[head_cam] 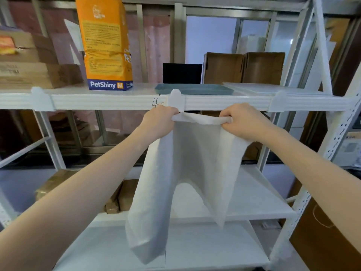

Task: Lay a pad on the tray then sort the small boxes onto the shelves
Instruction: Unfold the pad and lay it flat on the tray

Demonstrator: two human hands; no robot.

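A white pad [195, 153] hangs down in front of the shelf unit, partly unfolded, its two side flaps drooping lower than the middle. My left hand [160, 119] grips its top left corner and my right hand [242, 121] grips its top right corner, both just below the upper shelf's front rail. A blue-grey tray [193, 89] lies flat on that upper shelf, right above my hands. Small brown boxes [125, 194] sit on the lower shelf at the left, partly hidden behind my left arm and the pad.
An orange PetShiny bag [106, 45] stands on the upper shelf [117, 100] left of the tray. Brown cartons [244, 67] and a black box [181, 73] stand behind the tray, a white tray [273, 88] to its right. Stacked cardboard boxes [29, 61] fill the far left.
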